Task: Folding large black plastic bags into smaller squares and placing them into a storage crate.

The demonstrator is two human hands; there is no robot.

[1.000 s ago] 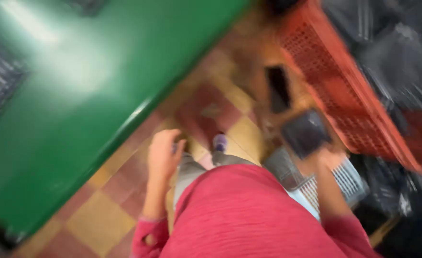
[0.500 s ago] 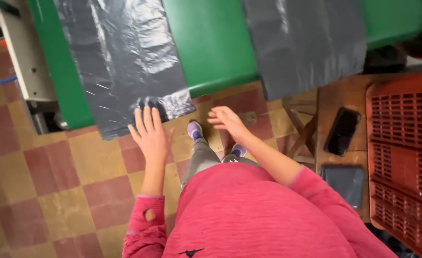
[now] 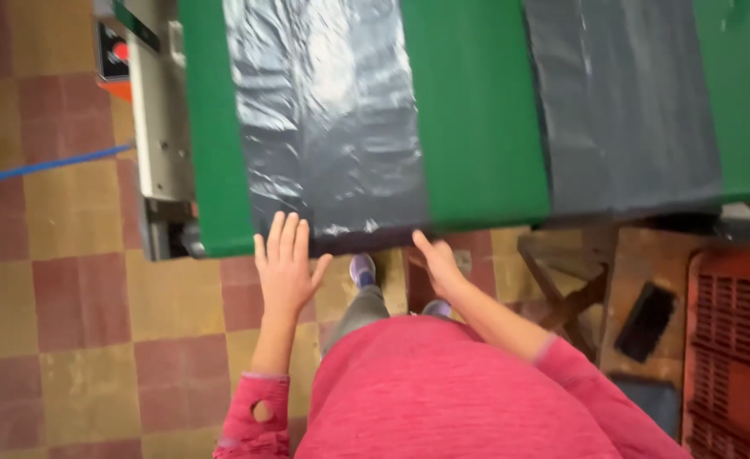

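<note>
A dark grey plastic sheet [image 3: 328, 119] lies flat across a green table [image 3: 477, 110], its near edge hanging just over the table's front edge. My left hand [image 3: 285, 268] is flat with fingers together, fingertips touching the sheet's near left corner. My right hand [image 3: 439, 265] reaches up to the sheet's near right corner, fingers apart and holding nothing. A second dark grey sheet [image 3: 625, 102] lies further right on the same table, apart from both hands.
A grey metal machine body [image 3: 158, 127] stands at the table's left end. A red plastic crate [image 3: 736, 348] sits at the lower right. A wooden stool [image 3: 579, 272] and a dark flat device [image 3: 647, 321] are beside it. The floor is checkered tile.
The view has swung from a blurred sideways look to the table seen from above. Both hands have risen to the near edge of the left sheet.
</note>
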